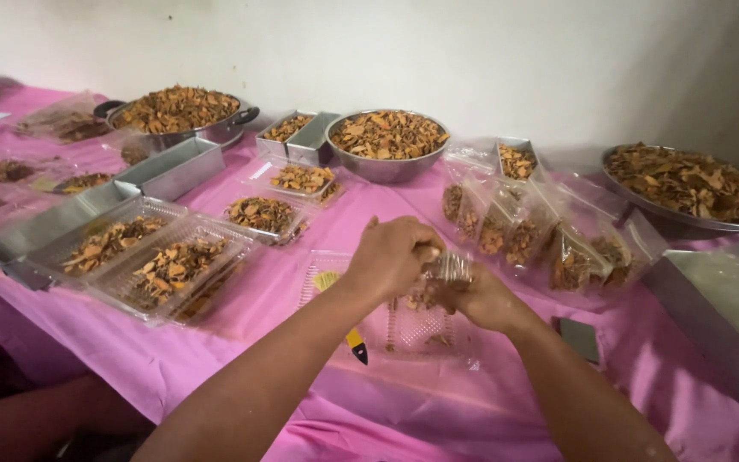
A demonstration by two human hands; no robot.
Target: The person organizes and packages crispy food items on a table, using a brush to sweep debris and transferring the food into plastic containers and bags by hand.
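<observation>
A small clear plastic bag [448, 272] of brown dried chips sits between both hands, just above an open clear plastic container [404, 321] on the pink-covered table [284, 282]. The left hand [387, 257] is closed on the bag's top from its 9 o'clock side; the right hand [482, 299] grips it from below at 4 o'clock. At the bag's 2 o'clock lie filled clear bags [523, 235]; at 12 o'clock stands a metal bowl [387, 141] of chips; at 9 o'clock rest filled plastic trays [151, 261].
</observation>
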